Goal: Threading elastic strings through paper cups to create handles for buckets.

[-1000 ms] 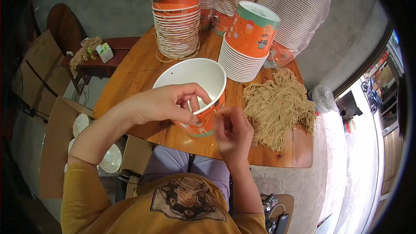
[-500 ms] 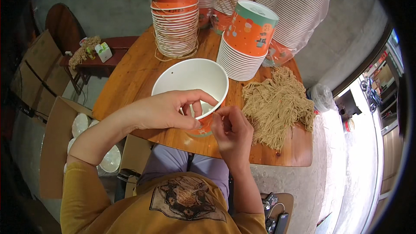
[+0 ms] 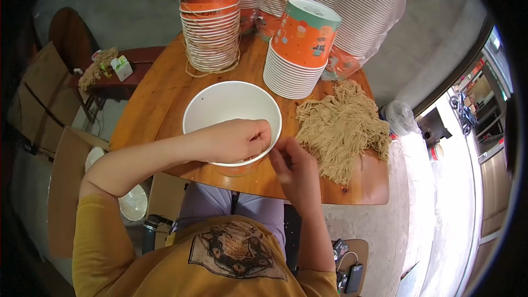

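Observation:
A white-lined paper bucket (image 3: 220,99) with an orange outside stands mouth up at the near side of the wooden table. There is a small dark hole high on its far left wall. My left hand (image 3: 242,138) reaches over the near rim into the bucket, its fingers curled together by the right inner wall. What they pinch, if anything, is hidden. Outside the same wall, my right hand (image 3: 296,169) has thumb and fingers drawn together against the rim; anything between them is too small to make out. A heap of tan cords (image 3: 345,129) lies right of my right hand.
Behind the bucket rise a stack of orange buckets draped with cords (image 3: 210,38) and an upside-down bucket stack (image 3: 300,49). More plastic-wrapped stacks (image 3: 368,11) stand farther back. A cardboard box (image 3: 66,187) holding buckets sits at left below the wooden table (image 3: 148,99).
My left hand has moved from the rim down into the bucket, its fingers curling in. My right hand stays at the outer wall. The view has shifted slightly.

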A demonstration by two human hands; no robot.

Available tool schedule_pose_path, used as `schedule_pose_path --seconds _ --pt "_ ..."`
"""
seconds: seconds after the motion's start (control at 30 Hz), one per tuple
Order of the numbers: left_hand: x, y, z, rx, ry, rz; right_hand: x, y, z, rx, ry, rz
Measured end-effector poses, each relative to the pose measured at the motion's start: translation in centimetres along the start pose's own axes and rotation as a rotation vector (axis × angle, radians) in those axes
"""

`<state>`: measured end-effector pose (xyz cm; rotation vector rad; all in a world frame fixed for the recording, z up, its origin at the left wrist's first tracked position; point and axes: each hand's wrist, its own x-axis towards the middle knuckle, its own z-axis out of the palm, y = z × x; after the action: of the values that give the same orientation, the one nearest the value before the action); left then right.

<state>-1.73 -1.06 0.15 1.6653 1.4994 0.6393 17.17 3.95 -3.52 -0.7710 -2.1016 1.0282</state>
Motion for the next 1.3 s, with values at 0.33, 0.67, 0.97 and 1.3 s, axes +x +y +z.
schedule_pose_path --seconds 0.33,0.67,0.97,1.3 --pt "-1.4 0.9 -0.8 0.205 0.276 0.048 0.9 0.5 -1.2 0.107 0.128 0.033" --pt "-0.6 -0.5 0.0 -0.614 0.16 0.056 2.9 -0.6 -0.1 0.217 -0.076 0.191" --pt "0.4 -1.2 0.0 -0.989 0.005 -0.118 2.8 1.1 1.4 0.486 0.158 0.074" --pt "0.9 0.6 0.1 -0.515 0.047 -0.068 2.4 -2.7 -5.7 0.366 -0.43 0.293"
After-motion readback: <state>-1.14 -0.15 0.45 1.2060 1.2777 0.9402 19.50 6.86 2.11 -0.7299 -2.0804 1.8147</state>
